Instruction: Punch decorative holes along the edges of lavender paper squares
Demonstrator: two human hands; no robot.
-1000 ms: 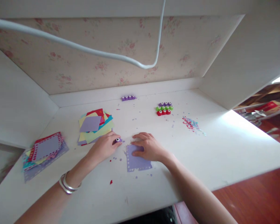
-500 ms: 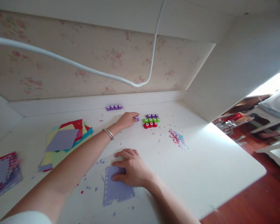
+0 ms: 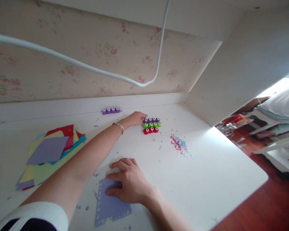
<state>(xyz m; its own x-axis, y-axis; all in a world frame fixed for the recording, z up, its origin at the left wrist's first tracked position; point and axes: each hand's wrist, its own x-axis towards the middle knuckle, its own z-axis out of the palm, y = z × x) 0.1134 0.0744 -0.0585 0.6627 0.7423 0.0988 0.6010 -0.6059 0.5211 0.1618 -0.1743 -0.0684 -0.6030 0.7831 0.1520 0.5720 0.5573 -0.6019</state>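
My left hand (image 3: 136, 118) reaches far across the desk, its fingers closed around the leftmost purple paper punch (image 3: 145, 121) at the end of a purple row. In front of that row are a row of green punches (image 3: 150, 125) and three red punches (image 3: 151, 130). Nearer to me, my right hand (image 3: 128, 179) lies with spread fingers on a purple sheet of paper (image 3: 113, 205). Small holes are punched along that sheet's left and lower edges. Part of the sheet is hidden under the hand.
Another row of purple punches (image 3: 111, 110) stands by the back wall. A pile of coloured paper (image 3: 48, 149) lies at the left. Red and blue paper confetti (image 3: 180, 144) is heaped at the right. A white cable (image 3: 98, 71) hangs across the view.
My left hand has brought the purple punch right, to the left end of the purple row. My right hand stays on the sheet. The view has shifted slightly.
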